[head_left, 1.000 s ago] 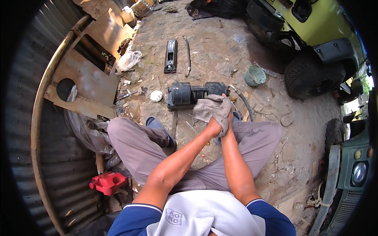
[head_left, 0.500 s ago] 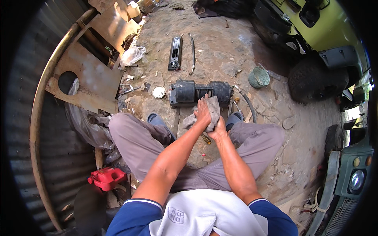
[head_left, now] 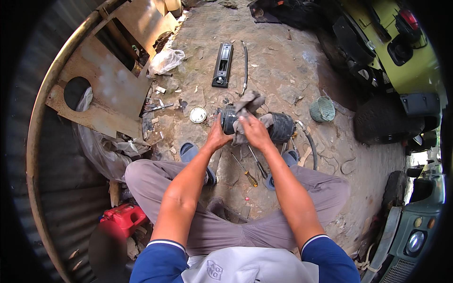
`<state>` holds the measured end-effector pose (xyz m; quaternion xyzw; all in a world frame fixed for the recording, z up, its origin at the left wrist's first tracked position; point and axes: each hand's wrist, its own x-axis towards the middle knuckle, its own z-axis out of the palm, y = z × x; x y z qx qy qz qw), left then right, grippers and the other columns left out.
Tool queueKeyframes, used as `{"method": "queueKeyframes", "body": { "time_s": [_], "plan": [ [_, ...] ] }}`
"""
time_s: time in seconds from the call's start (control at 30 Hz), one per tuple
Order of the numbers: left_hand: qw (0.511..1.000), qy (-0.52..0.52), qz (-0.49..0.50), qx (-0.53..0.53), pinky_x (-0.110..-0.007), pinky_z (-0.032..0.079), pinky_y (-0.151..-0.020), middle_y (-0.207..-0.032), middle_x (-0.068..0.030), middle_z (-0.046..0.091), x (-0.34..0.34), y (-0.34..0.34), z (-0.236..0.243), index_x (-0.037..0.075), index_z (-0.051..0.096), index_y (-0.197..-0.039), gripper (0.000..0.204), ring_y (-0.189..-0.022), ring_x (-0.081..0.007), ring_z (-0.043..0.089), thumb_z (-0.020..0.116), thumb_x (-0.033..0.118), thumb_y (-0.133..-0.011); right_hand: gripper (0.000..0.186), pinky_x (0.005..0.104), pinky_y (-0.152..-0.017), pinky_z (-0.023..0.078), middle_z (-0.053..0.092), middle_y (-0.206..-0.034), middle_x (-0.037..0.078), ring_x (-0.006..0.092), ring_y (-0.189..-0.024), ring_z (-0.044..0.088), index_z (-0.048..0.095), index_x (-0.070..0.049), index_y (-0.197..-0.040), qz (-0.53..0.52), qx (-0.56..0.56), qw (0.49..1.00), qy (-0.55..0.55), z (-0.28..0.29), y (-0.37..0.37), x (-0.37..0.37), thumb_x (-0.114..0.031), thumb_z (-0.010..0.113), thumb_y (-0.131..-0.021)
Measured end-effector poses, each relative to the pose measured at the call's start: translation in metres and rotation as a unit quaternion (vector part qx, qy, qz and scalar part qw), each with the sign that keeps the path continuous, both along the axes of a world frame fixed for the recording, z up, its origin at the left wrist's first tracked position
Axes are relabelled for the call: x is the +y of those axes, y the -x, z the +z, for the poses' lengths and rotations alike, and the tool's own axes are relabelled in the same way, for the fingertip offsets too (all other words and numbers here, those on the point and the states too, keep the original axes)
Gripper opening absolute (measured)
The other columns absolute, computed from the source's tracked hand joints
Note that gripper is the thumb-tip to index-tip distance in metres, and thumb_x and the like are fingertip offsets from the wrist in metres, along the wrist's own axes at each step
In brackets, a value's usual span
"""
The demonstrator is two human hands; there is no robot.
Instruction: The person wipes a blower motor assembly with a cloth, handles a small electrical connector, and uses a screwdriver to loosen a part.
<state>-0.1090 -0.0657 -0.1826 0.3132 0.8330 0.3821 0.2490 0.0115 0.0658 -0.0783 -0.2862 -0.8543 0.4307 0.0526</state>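
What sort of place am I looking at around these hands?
Probably a makeshift vehicle-repair yard: at right stand a yellow-green vehicle body and a dark green vehicle front with a round glass headlight, and a yellow-handled metal screwdriver lies on the rough grey-brown ground.

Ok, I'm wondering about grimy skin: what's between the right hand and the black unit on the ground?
A crumpled grey rag lies between the right hand and the black unit, as the head view shows.
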Motion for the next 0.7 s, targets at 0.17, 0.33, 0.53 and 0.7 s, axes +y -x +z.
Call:
{"method": "queueKeyframes", "body": {
  "time_s": [0.17, 0.33, 0.53, 0.7],
  "plan": [
    [0.99, -0.11, -0.083, 0.041, -0.042, 0.033, -0.114, -0.151, -0.0242, 0.038, 0.019, 0.011, -0.045, 0.0, 0.038, -0.146, 0.078, -0.139, -0.038, 0.039, 0.07, 0.031, -0.082, 0.056, 0.0623, -0.116, 0.018, 0.034, -0.157, 0.014, 0.038, -0.146, 0.026, 0.043, -0.024, -0.149, 0.156, -0.055, 0.935, -0.315, -0.059, 0.036, 0.0, -0.051, 0.041, -0.101],
    [0.997, -0.009, -0.065, -0.03, -0.046, 0.038, -0.109, -0.143, -0.0292, 0.043, 0.007, 0.003, -0.05, -0.002, 0.032, -0.146, 0.083, -0.131, -0.0443, 0.044, 0.071, 0.013, -0.074, 0.047, 0.0579, -0.112, 0.028, 0.046, -0.148, 0.015, 0.037, -0.137, 0.041, 0.051, -0.017, -0.143, 0.102, -0.009, 0.934, -0.342, -0.072, 0.048, -0.01, -0.034, 0.051, -0.099],
    [0.999, -0.038, -0.032, 0.007, -0.047, 0.034, -0.113, -0.153, -0.0267, 0.028, -0.001, -0.006, -0.044, 0.003, 0.022, -0.153, 0.106, -0.138, -0.0442, 0.035, 0.079, 0.005, -0.063, 0.038, 0.0461, -0.102, 0.04, 0.063, -0.124, 0.021, 0.0372, -0.12, 0.056, 0.063, -0.003, -0.123, 0.071, -0.009, 0.968, -0.241, -0.086, 0.088, 0.013, -0.028, 0.045, -0.1],
    [0.996, -0.076, -0.037, 0.026, -0.046, 0.031, -0.116, -0.159, -0.0235, 0.017, 0.002, 0.007, -0.026, 0.012, 0.018, -0.156, 0.114, -0.141, -0.0434, 0.029, 0.083, 0.004, -0.062, 0.041, 0.0497, -0.094, 0.046, 0.066, -0.108, 0.028, 0.0446, -0.105, 0.061, 0.07, 0.002, -0.102, 0.085, -0.176, 0.975, -0.103, -0.087, 0.13, 0.051, -0.031, 0.045, -0.098]
  ]
}}
